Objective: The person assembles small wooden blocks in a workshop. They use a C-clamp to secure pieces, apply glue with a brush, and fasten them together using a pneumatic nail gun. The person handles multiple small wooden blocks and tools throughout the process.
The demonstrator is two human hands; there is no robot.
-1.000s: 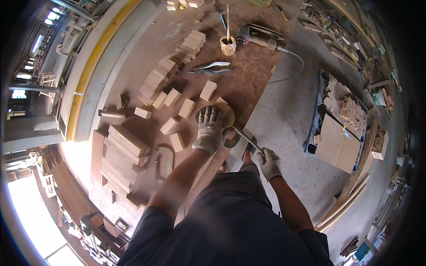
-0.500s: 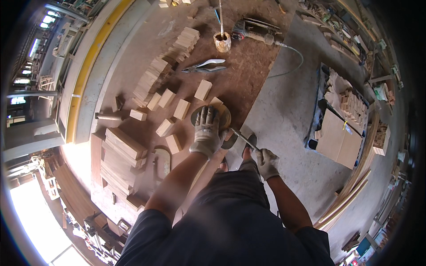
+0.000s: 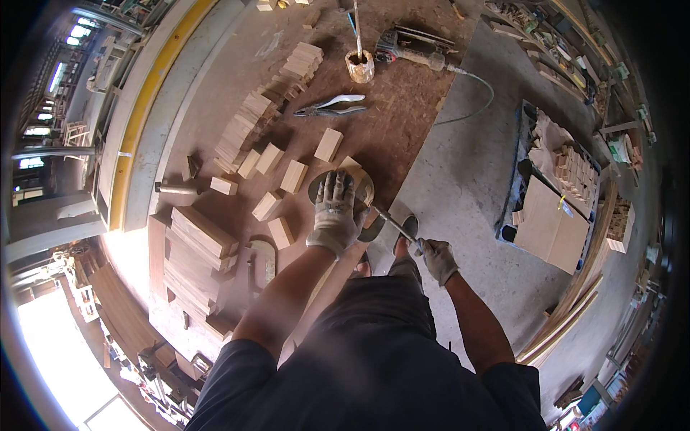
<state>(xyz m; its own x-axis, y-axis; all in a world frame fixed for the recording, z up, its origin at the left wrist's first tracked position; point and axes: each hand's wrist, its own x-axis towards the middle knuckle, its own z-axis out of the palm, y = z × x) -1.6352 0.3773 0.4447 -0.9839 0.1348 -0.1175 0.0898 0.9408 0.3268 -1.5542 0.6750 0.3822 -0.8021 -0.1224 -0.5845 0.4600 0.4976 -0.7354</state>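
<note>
Taking the round disc [image 3: 367, 190] as the clock's centre, the brown surface [image 3: 402, 136] ends at a slanting edge from one to about four o'clock, with bare concrete floor [image 3: 467, 187] beyond it toward three. Open surface lies at one o'clock, short of the pliers [image 3: 332, 107] at twelve; loose wooden blocks [image 3: 293, 177] crowd the side from eight round to twelve, with stacked boards [image 3: 201, 241] farther out near eight. The gloved left hand [image 3: 333, 215] lies palm down over the disc, fingers extended toward twelve and only slightly apart, gripping nothing. At four o'clock, over the floor, the gloved right hand [image 3: 437, 260] is closed around a metal rod [image 3: 397, 225], which slants up toward the disc; its forearm comes from five.
</note>
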